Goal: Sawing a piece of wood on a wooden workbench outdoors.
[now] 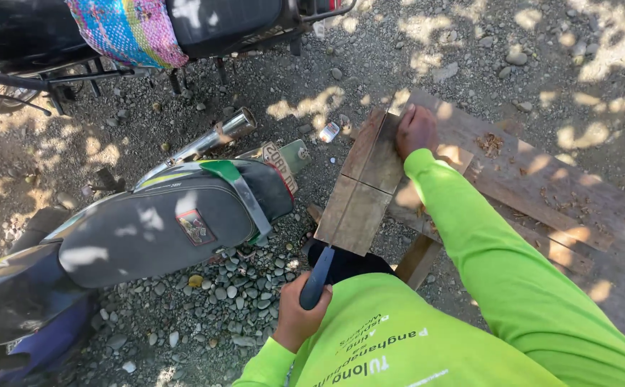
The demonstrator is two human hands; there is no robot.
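A short brown wooden board (359,193) lies over the edge of a rough wooden bench (541,186). My right hand (416,129) presses flat on the board's far end, the lime-green sleeve running back to my body. My left hand (296,315) is closed around the dark blue handle of a tool (317,281). That handle points up at the board's near end. The tool's blade is not visible. A pencil line crosses the board near its middle.
A parked motorcycle with a grey-black seat (162,229), chrome exhaust pipe (219,136) and plate stands close on the left. Another motorcycle with a colourful woven cloth (130,29) is at the top. Gravel (219,301) covers the ground, and wood chips (490,143) lie on the bench.
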